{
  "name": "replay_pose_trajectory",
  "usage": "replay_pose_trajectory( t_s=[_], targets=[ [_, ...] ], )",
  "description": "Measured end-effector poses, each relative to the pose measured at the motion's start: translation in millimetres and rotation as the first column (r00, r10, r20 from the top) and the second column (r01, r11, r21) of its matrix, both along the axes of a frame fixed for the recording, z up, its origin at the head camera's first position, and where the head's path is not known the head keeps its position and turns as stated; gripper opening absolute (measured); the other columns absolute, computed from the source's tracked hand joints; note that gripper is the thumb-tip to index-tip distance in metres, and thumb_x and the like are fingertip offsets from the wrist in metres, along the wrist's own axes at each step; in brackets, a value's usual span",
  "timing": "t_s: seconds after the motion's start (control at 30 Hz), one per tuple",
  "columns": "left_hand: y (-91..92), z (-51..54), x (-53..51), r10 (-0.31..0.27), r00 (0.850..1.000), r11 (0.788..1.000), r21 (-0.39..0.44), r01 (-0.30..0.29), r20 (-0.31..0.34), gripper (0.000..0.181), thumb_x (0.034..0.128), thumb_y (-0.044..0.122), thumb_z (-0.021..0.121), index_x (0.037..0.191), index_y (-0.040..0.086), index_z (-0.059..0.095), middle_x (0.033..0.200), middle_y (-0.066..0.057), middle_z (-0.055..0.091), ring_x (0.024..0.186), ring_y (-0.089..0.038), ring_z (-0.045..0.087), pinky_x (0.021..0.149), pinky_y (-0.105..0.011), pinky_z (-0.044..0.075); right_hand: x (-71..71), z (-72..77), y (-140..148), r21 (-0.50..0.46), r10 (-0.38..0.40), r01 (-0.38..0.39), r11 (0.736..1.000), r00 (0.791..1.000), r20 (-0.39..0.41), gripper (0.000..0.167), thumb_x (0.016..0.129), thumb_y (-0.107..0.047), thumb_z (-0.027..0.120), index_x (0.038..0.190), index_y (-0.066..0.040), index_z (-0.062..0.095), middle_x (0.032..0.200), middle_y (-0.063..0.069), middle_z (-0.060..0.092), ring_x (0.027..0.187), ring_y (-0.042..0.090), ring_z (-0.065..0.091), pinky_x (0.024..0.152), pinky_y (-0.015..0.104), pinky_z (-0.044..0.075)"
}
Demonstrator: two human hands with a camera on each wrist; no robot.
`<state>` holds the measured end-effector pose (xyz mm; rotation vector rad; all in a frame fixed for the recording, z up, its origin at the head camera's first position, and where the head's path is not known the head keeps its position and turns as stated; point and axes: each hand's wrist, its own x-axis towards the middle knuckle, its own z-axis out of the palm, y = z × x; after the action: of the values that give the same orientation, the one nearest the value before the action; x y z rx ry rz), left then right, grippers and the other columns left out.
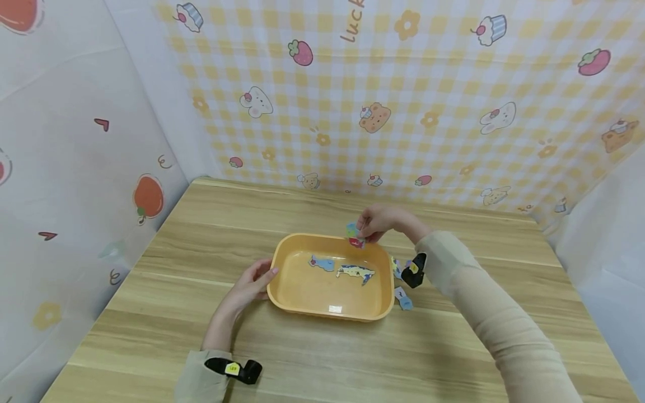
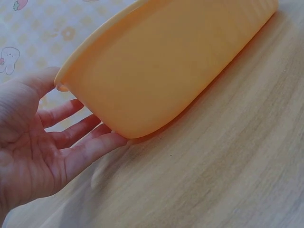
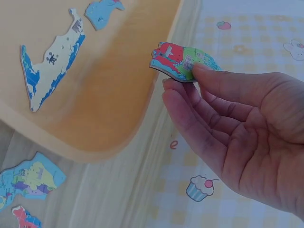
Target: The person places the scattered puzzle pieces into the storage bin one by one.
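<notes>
My right hand [image 1: 379,221] pinches a map puzzle piece [image 3: 178,61], coloured red, green and blue, between thumb and fingers. It is over the far right rim of a yellow plastic basin [image 1: 307,294]. At the basin's left end, my left hand [image 1: 254,281] holds the basin, thumb on the rim and fingers against the outer wall in the left wrist view. Two pieces lie apart inside the basin: a blue puzzle piece [image 1: 321,263] and a cream puzzle piece [image 1: 355,272] with blue edges.
Right of the basin, on the wooden table [image 1: 151,291], lie a blue and white puzzle piece [image 1: 403,299] and a yellow and purple puzzle piece [image 3: 35,178], partly hidden by the right wrist in the head view. A patterned cloth [image 1: 327,101] hangs behind.
</notes>
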<state>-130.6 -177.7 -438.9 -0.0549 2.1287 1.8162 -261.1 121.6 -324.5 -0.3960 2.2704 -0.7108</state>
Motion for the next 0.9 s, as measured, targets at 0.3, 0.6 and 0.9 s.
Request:
replay_pose_trajectory(
  t_s=[0.3, 0.6, 0.9],
  targets=[
    [0.9, -1.5, -0.4, 0.016, 1.000, 1.000, 0.006, -0.016, 0.006, 0.054, 0.0933, 0.032, 0.051, 0.135, 0.002, 0.035, 0.136, -0.022, 0.039, 0.103, -0.023, 0.055, 0.073, -0.032, 0.056, 4.0, -3.5, -15, -0.007, 0.027, -0.027, 1.000, 1.000, 0.010, 0.019, 0.087, -0.010, 0.061, 0.099, 0.003, 0.053, 0.084, 0.008, 0.061, 0.064, 0.010, 0.060, 0.066, 0.025, 0.057],
    [-0.4, -2.3, -0.5, 0.014, 1.000, 1.000, 0.013, -0.014, 0.005, 0.054, 0.0938, 0.031, 0.050, 0.136, 0.002, 0.034, 0.136, -0.023, 0.038, 0.105, -0.024, 0.054, 0.074, -0.032, 0.055, 4.0, -10.5, -30, 0.000, 0.039, -0.039, 0.999, 0.998, 0.046, 0.020, 0.086, -0.008, 0.061, 0.101, 0.004, 0.053, 0.086, 0.008, 0.059, 0.063, 0.010, 0.059, 0.065, 0.024, 0.056],
    [0.4, -3.9, -1.5, 0.025, 1.000, 1.000, 0.016, -0.025, 0.011, 0.052, 0.0938, 0.029, 0.050, 0.135, 0.002, 0.036, 0.136, -0.023, 0.039, 0.103, -0.023, 0.053, 0.074, -0.032, 0.055, 8.6, -18.4, -43, 0.007, 0.064, -0.064, 0.998, 0.996, 0.057, 0.013, 0.086, -0.006, 0.060, 0.095, 0.003, 0.056, 0.080, 0.005, 0.060, 0.063, 0.009, 0.059, 0.071, 0.029, 0.057]
  ],
)
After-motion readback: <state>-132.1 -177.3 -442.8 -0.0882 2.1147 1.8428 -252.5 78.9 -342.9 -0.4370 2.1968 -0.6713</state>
